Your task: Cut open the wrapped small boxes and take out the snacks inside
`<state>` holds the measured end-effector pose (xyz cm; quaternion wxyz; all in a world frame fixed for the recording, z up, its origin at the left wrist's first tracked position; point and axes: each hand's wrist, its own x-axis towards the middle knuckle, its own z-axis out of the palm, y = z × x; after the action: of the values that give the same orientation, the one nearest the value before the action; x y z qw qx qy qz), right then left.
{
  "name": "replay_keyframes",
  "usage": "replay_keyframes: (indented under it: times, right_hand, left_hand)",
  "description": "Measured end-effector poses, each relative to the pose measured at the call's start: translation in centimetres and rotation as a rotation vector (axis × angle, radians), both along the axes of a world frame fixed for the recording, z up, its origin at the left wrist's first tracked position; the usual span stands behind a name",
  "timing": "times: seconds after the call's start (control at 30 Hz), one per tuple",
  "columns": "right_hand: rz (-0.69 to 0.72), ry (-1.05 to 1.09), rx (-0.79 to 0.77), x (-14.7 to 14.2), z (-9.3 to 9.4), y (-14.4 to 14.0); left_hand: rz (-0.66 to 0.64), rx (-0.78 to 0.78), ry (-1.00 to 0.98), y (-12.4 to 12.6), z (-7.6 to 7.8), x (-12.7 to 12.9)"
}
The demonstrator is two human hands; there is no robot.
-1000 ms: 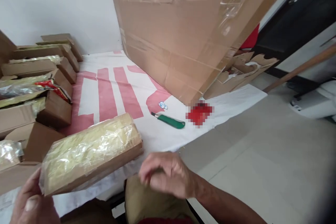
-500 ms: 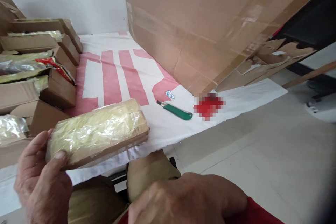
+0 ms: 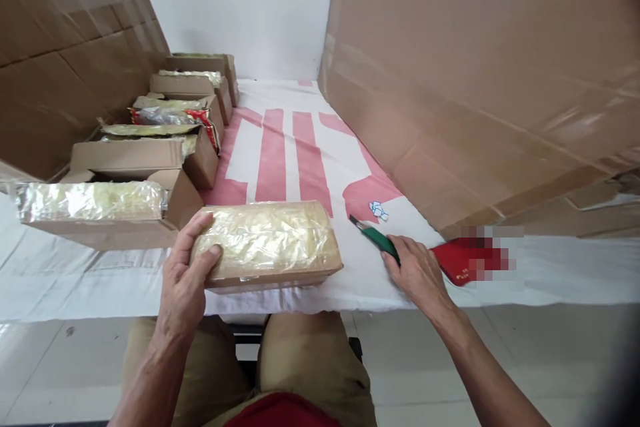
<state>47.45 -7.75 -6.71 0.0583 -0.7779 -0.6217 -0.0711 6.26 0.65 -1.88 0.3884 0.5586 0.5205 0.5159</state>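
My left hand [image 3: 186, 275] grips the near left end of a cardboard packet [image 3: 267, 245] with a clear plastic window over pale yellow contents; the packet rests on the white and red sheet [image 3: 285, 147]. My right hand [image 3: 417, 271] lies on the sheet with its fingers over the handle of a green utility knife [image 3: 375, 237], whose tip points away to the left. Whether the fingers have closed round the knife is hard to tell.
Several similar open cardboard packets [image 3: 100, 213] stand in a row along the left. A large flattened cardboard sheet [image 3: 475, 80] leans at the right, another [image 3: 60, 60] at the far left. A red object [image 3: 457, 259] lies beside my right hand. A small crumpled scrap [image 3: 379, 210] lies near the knife.
The view swung left and down. My left hand set the packet on the sheet. My right hand reached from near my lap out to the green knife.
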Motion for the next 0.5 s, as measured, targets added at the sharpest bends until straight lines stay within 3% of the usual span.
replay_keyframes:
  times: [0.13,0.27,0.37,0.5]
  right_hand:
    - [0.033,-0.047,0.027,-0.4,-0.4,0.5]
    - [0.083,0.046,0.052,-1.0,0.8,0.4]
    - [-0.009,0.234,0.089,-1.5,3.4,-0.6]
    - [-0.093,0.546,0.127,-2.5,8.3,-2.2]
  left_hand:
    - [-0.034,-0.040,-0.052,-0.2,0.4,0.2]
    - [-0.072,-0.098,-0.036,-0.4,1.2,1.0]
    - [-0.076,-0.132,-0.051,-0.4,1.2,1.3]
    - [-0.144,-0.143,-0.148,-0.1,0.8,1.1]
